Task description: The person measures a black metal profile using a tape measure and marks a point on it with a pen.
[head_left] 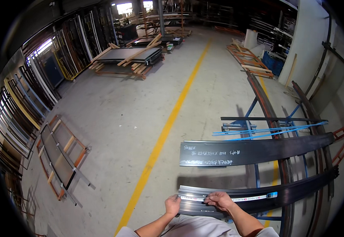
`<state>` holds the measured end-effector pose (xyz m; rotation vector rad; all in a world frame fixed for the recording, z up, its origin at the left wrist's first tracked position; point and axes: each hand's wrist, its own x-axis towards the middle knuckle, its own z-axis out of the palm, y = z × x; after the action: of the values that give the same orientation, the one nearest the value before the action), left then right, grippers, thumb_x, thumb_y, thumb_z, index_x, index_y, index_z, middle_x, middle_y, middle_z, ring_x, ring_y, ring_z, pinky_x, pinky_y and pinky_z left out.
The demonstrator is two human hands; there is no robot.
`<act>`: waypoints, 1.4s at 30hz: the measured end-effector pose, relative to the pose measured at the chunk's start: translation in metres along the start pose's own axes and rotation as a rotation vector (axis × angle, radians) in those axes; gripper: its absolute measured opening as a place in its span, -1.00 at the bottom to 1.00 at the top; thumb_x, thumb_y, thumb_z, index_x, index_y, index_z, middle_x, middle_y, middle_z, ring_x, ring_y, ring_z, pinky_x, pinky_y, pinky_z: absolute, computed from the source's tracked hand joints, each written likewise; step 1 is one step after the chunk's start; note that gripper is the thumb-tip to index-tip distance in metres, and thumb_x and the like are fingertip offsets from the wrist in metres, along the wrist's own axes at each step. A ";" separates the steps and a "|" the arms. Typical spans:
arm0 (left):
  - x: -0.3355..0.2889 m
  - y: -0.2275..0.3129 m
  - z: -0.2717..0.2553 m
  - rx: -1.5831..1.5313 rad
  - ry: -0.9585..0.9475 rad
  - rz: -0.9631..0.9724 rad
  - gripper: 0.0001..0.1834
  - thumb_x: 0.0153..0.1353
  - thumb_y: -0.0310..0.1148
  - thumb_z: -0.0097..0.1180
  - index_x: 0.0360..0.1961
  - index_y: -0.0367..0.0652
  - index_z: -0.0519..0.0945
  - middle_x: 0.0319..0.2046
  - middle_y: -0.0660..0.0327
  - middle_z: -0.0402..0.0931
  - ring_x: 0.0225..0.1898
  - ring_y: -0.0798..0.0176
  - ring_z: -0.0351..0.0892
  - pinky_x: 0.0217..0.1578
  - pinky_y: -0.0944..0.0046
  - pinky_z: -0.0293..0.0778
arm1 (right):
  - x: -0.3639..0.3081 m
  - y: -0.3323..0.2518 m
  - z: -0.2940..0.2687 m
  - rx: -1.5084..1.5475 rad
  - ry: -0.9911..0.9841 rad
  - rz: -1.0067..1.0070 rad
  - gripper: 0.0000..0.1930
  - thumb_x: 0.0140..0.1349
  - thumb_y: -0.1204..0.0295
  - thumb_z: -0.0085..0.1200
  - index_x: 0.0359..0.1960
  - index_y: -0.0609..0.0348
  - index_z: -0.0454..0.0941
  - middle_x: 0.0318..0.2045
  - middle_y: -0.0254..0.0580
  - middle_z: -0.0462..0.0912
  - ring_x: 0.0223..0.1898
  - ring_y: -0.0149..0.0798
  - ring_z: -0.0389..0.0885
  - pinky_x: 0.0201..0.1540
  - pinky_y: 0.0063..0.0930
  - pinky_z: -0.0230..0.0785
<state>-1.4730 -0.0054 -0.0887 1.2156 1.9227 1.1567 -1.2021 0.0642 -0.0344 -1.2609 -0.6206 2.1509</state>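
Note:
Along a dark ribbed metal profile [227, 212] lies a stretched-out tape measure, its white blade [249, 198] running right to a blue case [272, 194]. My left hand [172, 204] is closed at the profile's left end, pinching the blade's end there. Farther right, my right hand [218, 200] is over the blade with its fingers pinched together. Something small and dark shows at those fingertips, too small to name. Beyond the hands, a wide dark panel [255, 152] with white handwriting lies roughly parallel to the profile.
Long rails [265, 94] on blue stands carry the profiles, with thin blue strips [266, 129] across them. A yellow line [176, 108] crosses the floor. To the left lies a wooden frame [67, 154]; stacked panels [128, 55] stand farther off. A white wall [304, 43] rises at right.

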 end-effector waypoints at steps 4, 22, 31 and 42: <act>0.001 0.003 -0.002 0.016 -0.045 -0.038 -0.77 0.17 -0.31 0.18 -0.28 -0.28 0.67 -0.39 -0.11 0.61 -0.31 -0.15 0.64 -0.21 0.02 0.54 | -0.001 -0.008 0.004 -0.483 0.063 -0.129 -0.85 0.31 0.56 0.23 -0.18 0.45 0.62 -0.41 -0.08 0.73 -0.39 -0.31 0.73 -0.37 -0.49 0.54; 0.003 -0.005 -0.002 0.057 -0.079 -0.005 -0.76 0.20 -0.31 0.16 -0.28 -0.30 0.67 -0.42 -0.15 0.60 -0.33 -0.21 0.62 -0.25 -0.04 0.51 | -0.002 -0.071 0.023 -2.038 -0.424 -0.751 -0.83 0.28 0.31 0.02 -0.35 0.08 0.61 -0.35 -0.14 0.68 -0.23 0.01 0.70 -0.20 -0.12 0.55; 0.003 0.001 -0.003 0.038 -0.075 -0.033 -0.75 0.19 -0.32 0.17 -0.24 -0.31 0.68 -0.41 -0.16 0.59 -0.33 -0.20 0.62 -0.24 -0.01 0.52 | -0.004 -0.027 0.031 -1.678 0.250 -0.523 -0.72 0.25 0.19 0.12 -0.47 0.12 0.63 -0.42 0.02 0.70 -0.29 0.13 0.68 -0.18 -0.02 0.54; -0.001 0.008 -0.006 0.059 -0.024 -0.055 -0.74 0.19 -0.34 0.17 -0.20 -0.31 0.68 -0.41 -0.17 0.60 -0.34 -0.18 0.63 -0.21 0.00 0.52 | -0.010 -0.006 0.036 -1.289 0.432 -0.523 -0.66 0.23 0.20 0.25 -0.48 0.27 0.65 -0.48 0.13 0.69 -0.38 0.16 0.70 -0.23 -0.06 0.54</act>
<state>-1.4737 -0.0065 -0.0787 1.1942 1.9725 1.0601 -1.2285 0.0577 -0.0077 -1.7632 -1.9954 0.8593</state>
